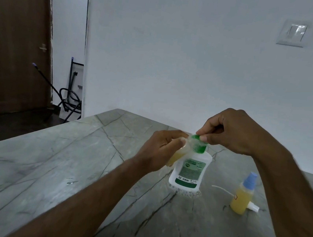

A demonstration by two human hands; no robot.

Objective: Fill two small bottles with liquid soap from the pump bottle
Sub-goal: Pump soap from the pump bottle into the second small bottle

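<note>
The white pump bottle with a green label stands on the grey stone table. My right hand pinches its green pump head from above. My left hand grips a small clear bottle holding yellow soap, tilted with its mouth against the pump nozzle. A second small bottle, filled with yellow soap and wearing a blue cap, stands upright to the right.
A loose white spray top with a thin dip tube lies beside the blue-capped bottle. A grey wall runs behind the table, with a switch plate at upper right. A brown door and black stand sit far left.
</note>
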